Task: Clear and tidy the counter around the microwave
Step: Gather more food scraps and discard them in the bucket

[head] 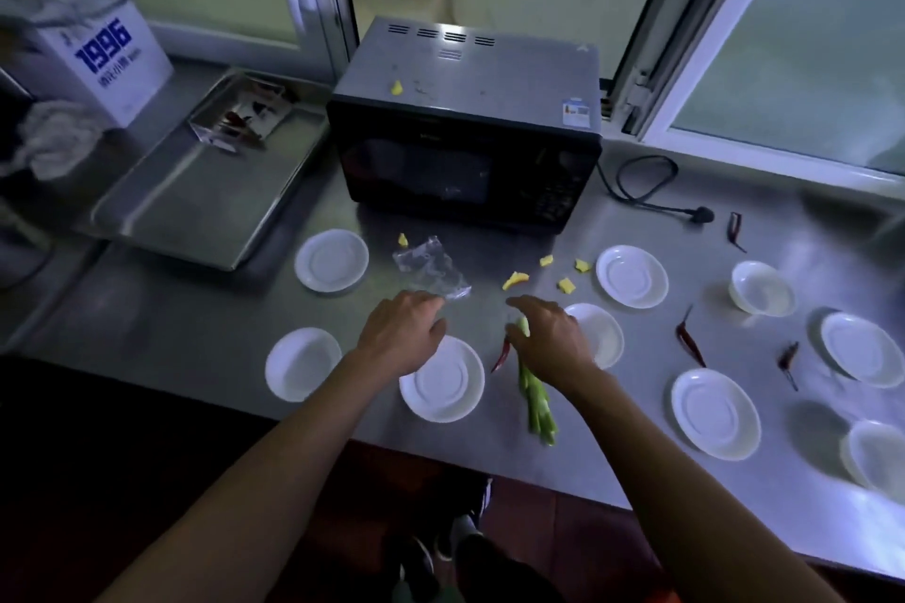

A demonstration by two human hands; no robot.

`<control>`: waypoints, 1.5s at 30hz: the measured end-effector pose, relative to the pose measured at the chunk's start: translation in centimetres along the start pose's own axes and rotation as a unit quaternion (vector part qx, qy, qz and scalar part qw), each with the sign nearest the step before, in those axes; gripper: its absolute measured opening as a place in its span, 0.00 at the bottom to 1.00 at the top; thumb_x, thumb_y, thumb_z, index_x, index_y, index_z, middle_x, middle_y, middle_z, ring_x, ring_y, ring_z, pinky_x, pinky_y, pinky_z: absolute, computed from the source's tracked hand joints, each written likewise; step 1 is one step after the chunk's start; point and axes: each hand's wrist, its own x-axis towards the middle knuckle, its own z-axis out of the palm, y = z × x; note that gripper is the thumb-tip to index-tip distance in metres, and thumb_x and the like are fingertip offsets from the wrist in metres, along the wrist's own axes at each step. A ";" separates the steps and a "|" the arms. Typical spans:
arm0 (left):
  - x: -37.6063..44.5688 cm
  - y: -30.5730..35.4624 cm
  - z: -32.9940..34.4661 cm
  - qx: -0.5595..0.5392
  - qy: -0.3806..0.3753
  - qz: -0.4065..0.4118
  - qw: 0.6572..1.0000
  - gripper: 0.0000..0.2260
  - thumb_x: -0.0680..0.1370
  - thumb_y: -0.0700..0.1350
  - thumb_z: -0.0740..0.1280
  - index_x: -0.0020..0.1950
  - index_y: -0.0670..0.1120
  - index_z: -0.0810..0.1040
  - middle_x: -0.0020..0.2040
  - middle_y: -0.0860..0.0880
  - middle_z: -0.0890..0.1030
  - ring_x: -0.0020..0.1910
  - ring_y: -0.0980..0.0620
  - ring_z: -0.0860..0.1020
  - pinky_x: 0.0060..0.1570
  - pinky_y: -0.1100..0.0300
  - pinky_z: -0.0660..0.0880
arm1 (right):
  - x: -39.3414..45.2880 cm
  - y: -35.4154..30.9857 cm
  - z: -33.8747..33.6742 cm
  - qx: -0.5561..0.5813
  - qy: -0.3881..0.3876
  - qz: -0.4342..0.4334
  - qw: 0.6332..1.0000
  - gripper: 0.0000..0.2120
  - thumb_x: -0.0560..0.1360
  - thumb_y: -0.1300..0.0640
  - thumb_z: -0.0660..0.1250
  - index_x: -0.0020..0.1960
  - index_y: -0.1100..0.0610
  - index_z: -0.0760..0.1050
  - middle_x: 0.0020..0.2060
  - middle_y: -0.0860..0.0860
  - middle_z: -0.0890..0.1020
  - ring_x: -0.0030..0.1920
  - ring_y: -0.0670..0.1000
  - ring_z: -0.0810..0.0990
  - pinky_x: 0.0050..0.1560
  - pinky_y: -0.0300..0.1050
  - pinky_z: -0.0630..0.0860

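Steel worktop before the microwave is strewn with saucers and yellow scraps. Left hand hovers relaxed near a plastic wrapper; right hand grips a green stalk near the front edge. A hasty sweep might knock scraps floorward.

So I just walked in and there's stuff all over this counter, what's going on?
A person is tidying the steel counter in front of the microwave. The right hand grips a green stalk, with a red chili beside it. The left hand reaches toward a clear plastic wrapper, not yet holding it. Yellow scraps, more chilies and white saucers are scattered around.
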 end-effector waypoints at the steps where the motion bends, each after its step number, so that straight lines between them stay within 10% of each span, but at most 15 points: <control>1: 0.7 -0.4 -0.4 -0.003 0.004 -0.006 1.000 0.10 0.78 0.48 0.61 0.55 0.46 0.77 0.52 0.47 0.81 0.52 0.43 0.77 0.48 0.49 0.75 | 1.2 -0.2 0.1 0.000 -0.004 -0.007 1.000 0.20 0.79 0.52 0.65 0.71 0.51 0.73 0.67 0.51 0.78 0.65 0.57 0.77 0.64 0.54 0.73; 23: 19.1 -9.2 -15.7 -0.016 0.229 -0.038 0.972 0.10 0.77 0.47 0.68 0.57 0.47 0.82 0.51 0.48 0.82 0.53 0.44 0.78 0.50 0.50 0.76 | 19.6 -10.7 -6.9 0.038 0.128 -0.156 0.979 0.17 0.76 0.57 0.68 0.64 0.56 0.79 0.60 0.52 0.82 0.60 0.58 0.79 0.55 0.55 0.78; 45: 29.2 -12.3 -16.7 0.026 0.179 0.042 0.983 0.08 0.78 0.44 0.65 0.53 0.46 0.83 0.49 0.47 0.81 0.53 0.44 0.75 0.47 0.50 0.72 | 27.8 -13.8 -8.3 0.006 0.228 -0.109 0.967 0.14 0.76 0.60 0.67 0.62 0.57 0.80 0.58 0.53 0.83 0.58 0.61 0.79 0.55 0.61 0.76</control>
